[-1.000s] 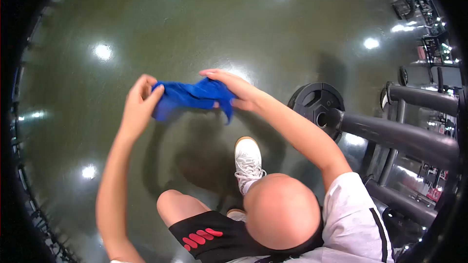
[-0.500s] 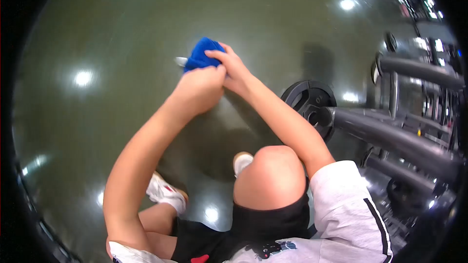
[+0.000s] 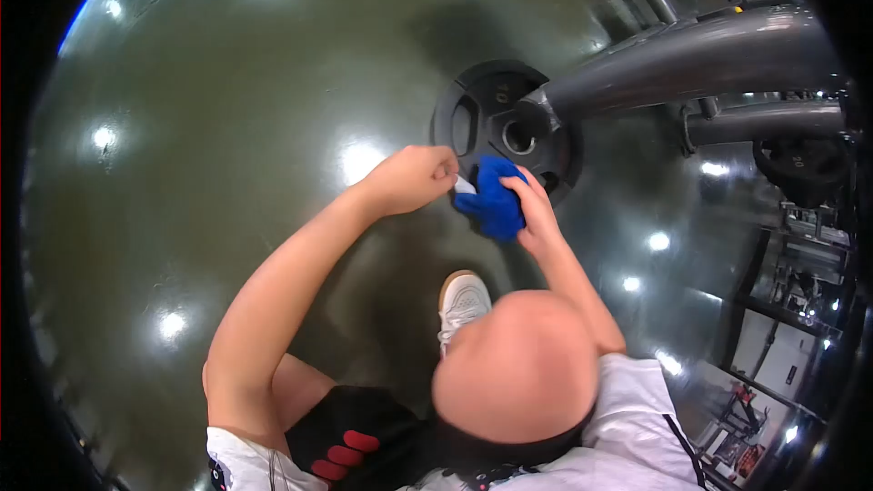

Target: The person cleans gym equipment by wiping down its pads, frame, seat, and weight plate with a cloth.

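My right hand (image 3: 538, 216) is closed around a bunched blue cloth (image 3: 498, 205), thumb on top. From the cloth's left side sticks a small white tag (image 3: 465, 185). My left hand (image 3: 414, 182) is curled, and its fingertips pinch at the end of this tag. Just beyond both hands a black weight plate (image 3: 466, 123) marked 10 hangs on the end of a thick grey bar (image 3: 673, 68). The cloth overlaps the near edge of the plate in view; whether it touches it I cannot tell.
Below the hands are my bent knee (image 3: 518, 368) and a white shoe (image 3: 462, 300) on the shiny dark green floor (image 3: 227, 127). Another grey bar (image 3: 773, 127) with a dark plate (image 3: 800, 171) stands at the right. Gym racks (image 3: 746, 418) line the far right.
My view has turned to the right, so the plate now lies right beyond my hands. My left hand has come off the blue cloth's body to its white tag. The right hand keeps its hold.
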`<state>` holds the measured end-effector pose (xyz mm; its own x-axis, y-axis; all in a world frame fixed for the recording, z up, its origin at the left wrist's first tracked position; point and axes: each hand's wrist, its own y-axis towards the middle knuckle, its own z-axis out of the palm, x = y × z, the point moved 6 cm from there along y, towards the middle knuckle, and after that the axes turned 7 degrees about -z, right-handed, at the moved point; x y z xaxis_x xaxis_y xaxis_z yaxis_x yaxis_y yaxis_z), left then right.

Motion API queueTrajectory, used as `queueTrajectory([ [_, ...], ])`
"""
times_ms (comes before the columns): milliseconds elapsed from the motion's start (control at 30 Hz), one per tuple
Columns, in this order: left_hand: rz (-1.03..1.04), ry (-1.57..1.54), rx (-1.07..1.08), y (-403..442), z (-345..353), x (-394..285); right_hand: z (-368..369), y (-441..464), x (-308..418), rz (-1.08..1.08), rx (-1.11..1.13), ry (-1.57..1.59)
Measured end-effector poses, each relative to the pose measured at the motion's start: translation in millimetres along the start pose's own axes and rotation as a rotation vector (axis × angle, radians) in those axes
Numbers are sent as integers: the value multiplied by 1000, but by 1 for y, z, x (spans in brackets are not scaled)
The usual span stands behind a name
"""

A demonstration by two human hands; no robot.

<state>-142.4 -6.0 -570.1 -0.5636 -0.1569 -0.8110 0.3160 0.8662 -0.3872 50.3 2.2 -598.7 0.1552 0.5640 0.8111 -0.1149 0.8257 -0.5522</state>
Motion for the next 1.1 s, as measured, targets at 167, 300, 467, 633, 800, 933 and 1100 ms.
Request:
queueTrajectory([
  [167, -53, 207, -145, 16, -8, 13, -67, 86, 28, -181, -25, -125],
  [300, -144, 241, -240, 39, -17, -5, -46, 84, 30, -32, -168, -98],
  [467, -139, 40, -295, 44, -21, -8, 14, 49, 4, 21, -20, -21],
  [633, -97, -557, -629, 68, -46, 23, 64, 14, 17, -300, 95, 8],
  [800, 18, -839, -496, 92, -28, -10, 37, -13, 20, -211, -3, 143],
  [933, 65, -1089, -509, 94, -7, -27, -29, -26, 47, -521, -248, -371],
  [1100, 23, -1153, -446, 94, 10, -17, -45, -39, 95, -901, -316, -799],
])
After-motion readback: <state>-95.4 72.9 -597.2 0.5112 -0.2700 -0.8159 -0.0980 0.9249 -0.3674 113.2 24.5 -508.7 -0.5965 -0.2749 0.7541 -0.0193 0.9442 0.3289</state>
